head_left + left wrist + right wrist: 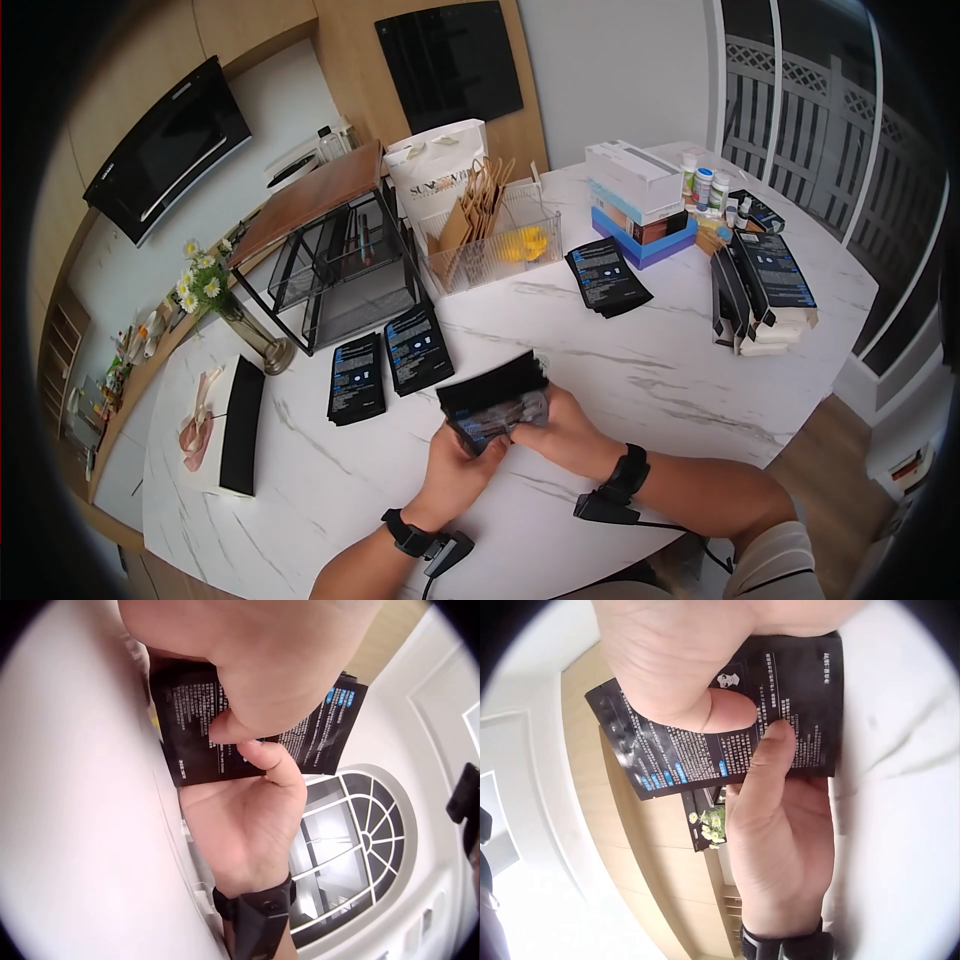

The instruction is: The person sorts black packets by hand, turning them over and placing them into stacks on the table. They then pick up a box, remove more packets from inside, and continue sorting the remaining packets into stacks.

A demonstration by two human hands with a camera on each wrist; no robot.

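Both hands grip a stack of black printed sachets [492, 408] above the front of the table. The left hand [462, 470] holds its near left corner, and the right hand [565, 436] its right side. In the right wrist view the left thumb [769, 761] and right thumb [731, 711] press the printed face close together. The fingers behind the sachets are hidden. White and blue lettering covers the front sachet [196, 727] in the left wrist view. Beyond the hands lie two piles of like sachets, a left pile [357, 378] and a right pile [419, 347].
Another sachet pile [608, 278] lies farther back, near stacked boxes [640, 200]. Black boxes [765, 285] stand at the right edge. A mesh organizer [350, 250], a clear bin [500, 245] with paper bags, a flower vase [262, 335] and a tissue box [238, 425] stand on the marble-patterned table [330, 510].
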